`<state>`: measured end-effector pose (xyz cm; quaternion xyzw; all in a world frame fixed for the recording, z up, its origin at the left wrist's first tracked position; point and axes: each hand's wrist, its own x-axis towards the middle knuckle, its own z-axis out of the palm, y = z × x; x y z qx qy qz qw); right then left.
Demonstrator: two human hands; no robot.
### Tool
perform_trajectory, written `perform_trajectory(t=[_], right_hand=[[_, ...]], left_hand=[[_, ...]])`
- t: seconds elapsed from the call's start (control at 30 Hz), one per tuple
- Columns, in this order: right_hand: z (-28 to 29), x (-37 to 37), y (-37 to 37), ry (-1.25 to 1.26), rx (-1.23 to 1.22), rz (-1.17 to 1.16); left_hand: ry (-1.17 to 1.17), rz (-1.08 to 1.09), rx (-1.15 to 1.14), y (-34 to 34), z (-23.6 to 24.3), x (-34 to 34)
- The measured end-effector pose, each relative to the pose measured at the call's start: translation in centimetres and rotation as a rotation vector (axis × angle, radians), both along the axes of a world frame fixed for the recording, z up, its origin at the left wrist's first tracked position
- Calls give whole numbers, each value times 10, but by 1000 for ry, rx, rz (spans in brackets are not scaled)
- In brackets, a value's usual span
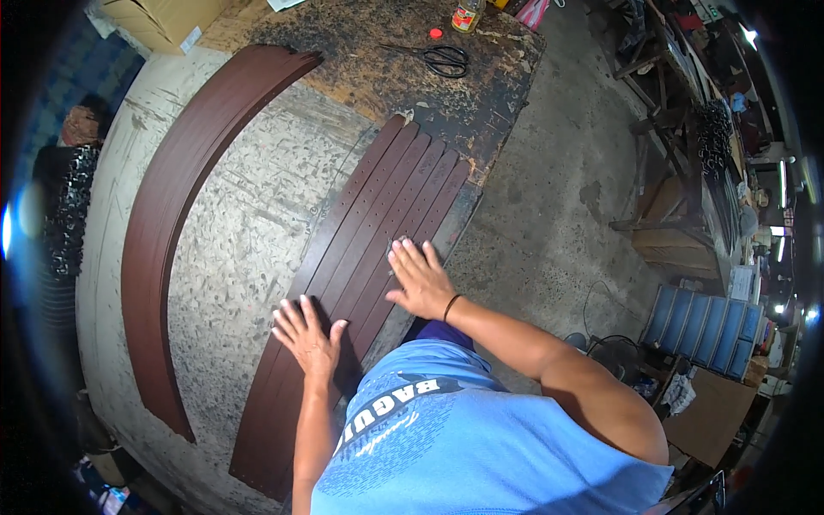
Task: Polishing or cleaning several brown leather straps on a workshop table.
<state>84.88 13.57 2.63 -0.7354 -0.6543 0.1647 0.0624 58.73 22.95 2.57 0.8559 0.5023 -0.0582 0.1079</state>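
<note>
Several dark brown belt straps [352, 249] lie side by side on the worktable. Their far ends are rounded and punched with rows of small holes. My left hand [311, 339] rests with spread fingers on or just over the near half of the straps. Further along, my right hand [421, 281] has its fingers stretched out at the straps' right edge. Neither hand grips anything. To the left, a thick curved stack of brown straps [163, 197] bends along the table.
On the table's dark, worn far part [360, 69] lie black-handled scissors [445, 60], a red cap [436, 33] and a small bottle [465, 17]. A cardboard box [163, 21] stands far left. Concrete floor [549, 189] runs along the right, with blue drawers [699, 330] beyond.
</note>
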Motion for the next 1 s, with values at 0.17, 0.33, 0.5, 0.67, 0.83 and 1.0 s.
perform_trajectory(t=[0.17, 0.33, 0.5, 0.67, 0.83, 1.0], right_hand=[[-29, 132, 41, -300, 126, -400], [3, 31, 15, -278, -71, -177], [5, 77, 16, -321, -52, -304], [-19, 91, 21, -329, 135, -420], [7, 2, -13, -32, 2, -43], [-20, 137, 32, -235, 74, -317]], left_hand=[[12, -213, -223, -38, 10, 24], [91, -230, -119, -47, -10, 22], [38, -222, -94, -45, -13, 22], [41, -220, -71, -41, -15, 21], [-80, -207, -18, -41, 0, 18], [-831, -194, -409, -22, 123, 57]])
